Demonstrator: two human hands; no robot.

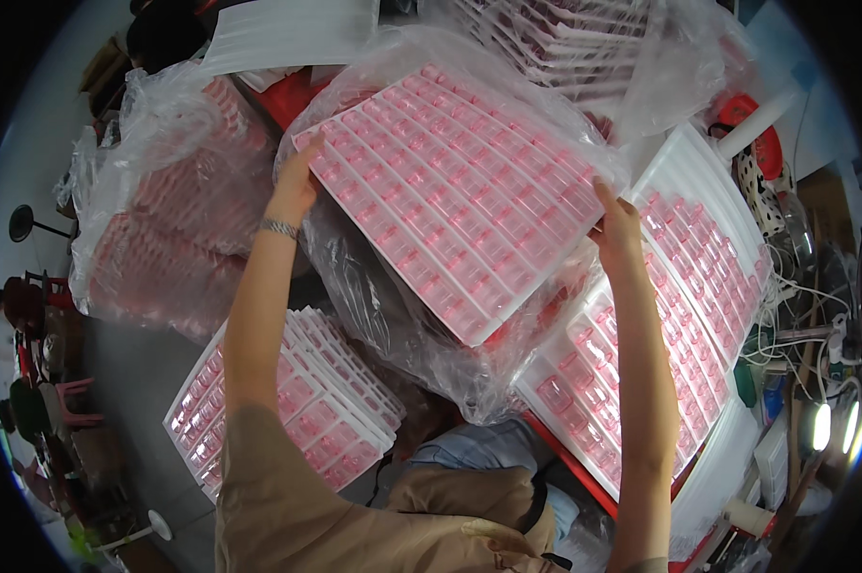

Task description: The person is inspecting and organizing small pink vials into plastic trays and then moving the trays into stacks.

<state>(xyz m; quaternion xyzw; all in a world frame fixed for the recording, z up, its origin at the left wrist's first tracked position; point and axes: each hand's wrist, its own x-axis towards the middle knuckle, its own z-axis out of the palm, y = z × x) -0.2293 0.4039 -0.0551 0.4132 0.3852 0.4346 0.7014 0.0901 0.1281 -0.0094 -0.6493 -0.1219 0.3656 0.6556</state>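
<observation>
Head | left fingers (310,153), right fingers (605,193) gripping pink-celled tray (472,334) by opposite sides | any writing: indiscernible

This looks like a workshop: pink compartment trays (441,191) in bulk, bagged stacks at left (188,191) and far (555,48), tangled cables (782,284) and 2 glowing light strips (821,427) at right, a pink stool (78,401) on the floor farther left.

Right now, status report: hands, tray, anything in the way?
Left fingers, right fingers gripping pink tray by opposite sides. Tray held diagonally. Clear plastic bunched around it.
</observation>
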